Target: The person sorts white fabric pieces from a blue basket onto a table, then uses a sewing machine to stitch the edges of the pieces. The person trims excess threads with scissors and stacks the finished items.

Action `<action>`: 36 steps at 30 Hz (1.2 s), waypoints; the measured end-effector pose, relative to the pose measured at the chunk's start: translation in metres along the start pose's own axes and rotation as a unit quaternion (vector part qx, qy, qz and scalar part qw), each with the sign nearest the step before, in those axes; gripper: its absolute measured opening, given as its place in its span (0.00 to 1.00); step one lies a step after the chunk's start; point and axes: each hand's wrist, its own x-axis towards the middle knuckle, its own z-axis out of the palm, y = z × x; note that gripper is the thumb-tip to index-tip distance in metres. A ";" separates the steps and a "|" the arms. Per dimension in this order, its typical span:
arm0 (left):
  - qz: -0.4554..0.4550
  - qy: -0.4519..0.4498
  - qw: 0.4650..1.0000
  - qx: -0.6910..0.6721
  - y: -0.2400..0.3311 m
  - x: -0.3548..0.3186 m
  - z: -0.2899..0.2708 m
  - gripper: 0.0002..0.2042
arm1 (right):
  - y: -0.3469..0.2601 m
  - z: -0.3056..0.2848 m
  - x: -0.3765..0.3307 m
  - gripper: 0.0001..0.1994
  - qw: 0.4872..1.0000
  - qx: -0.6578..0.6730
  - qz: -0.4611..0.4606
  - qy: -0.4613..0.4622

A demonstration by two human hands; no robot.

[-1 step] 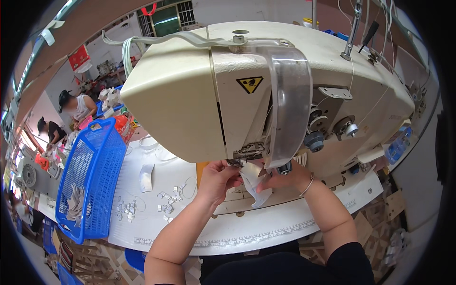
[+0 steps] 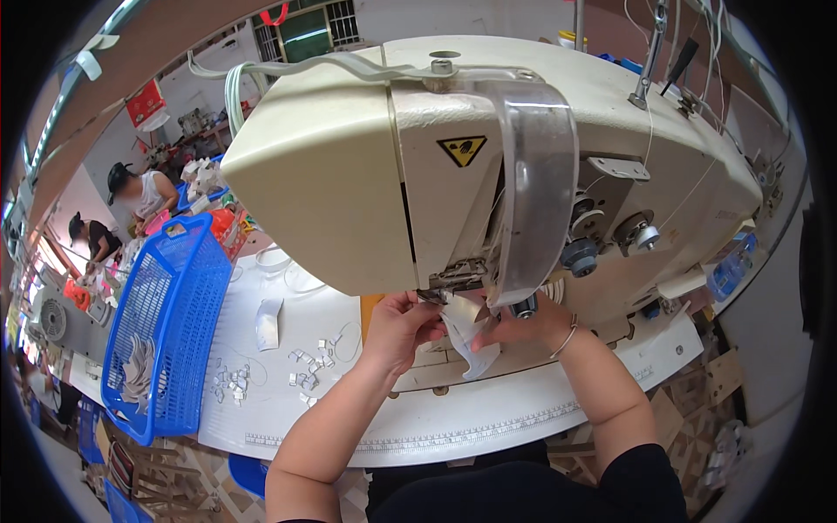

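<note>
Under the head of a cream sewing machine (image 2: 314,192), a small white curved piece of material (image 2: 478,359) lies in the needle area, its lower end hanging toward me. My left hand (image 2: 401,329) pinches its left edge between thumb and fingers, close by the presser foot (image 2: 431,296). From the other side my right hand (image 2: 534,326) grips the piece, thumb on top; the machine's clear guard hides part of those fingers. The needle tip itself cannot be made out.
Left on the white table (image 2: 392,431) are another curved white piece (image 2: 268,324) and several small pale tabs (image 2: 307,370). A blue basket (image 2: 179,349) holding stacked pieces stands at the table's left edge. Two people (image 2: 144,196) sit farther back at the left.
</note>
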 end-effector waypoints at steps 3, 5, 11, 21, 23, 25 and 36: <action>0.006 0.001 1.000 -0.009 -0.002 0.000 -0.001 0.02 | 0.003 -0.002 0.003 0.31 0.999 -0.043 -0.023 -0.014; 0.008 -0.002 1.000 -0.016 -0.004 0.000 -0.002 0.02 | 0.000 -0.002 0.003 0.31 0.998 -0.060 -0.019 -0.004; 0.012 -0.001 1.000 0.000 -0.006 0.002 -0.005 0.02 | -0.001 0.000 0.001 0.32 1.000 -0.031 0.008 -0.002; 0.010 -0.015 1.000 -0.006 -0.002 0.003 -0.004 0.02 | 0.010 0.010 0.002 0.33 1.000 -0.014 0.017 0.000; 0.004 -0.017 1.000 -0.009 -0.003 0.004 -0.005 0.02 | 0.011 0.013 0.003 0.33 1.000 0.025 0.008 0.018; -0.005 -0.021 1.000 -0.007 -0.003 0.006 -0.007 0.02 | 0.014 0.015 0.003 0.33 0.999 0.041 0.011 0.028; 0.005 -0.010 1.000 -0.013 -0.003 0.004 -0.004 0.01 | 0.019 0.020 0.004 0.34 0.995 0.082 0.015 0.049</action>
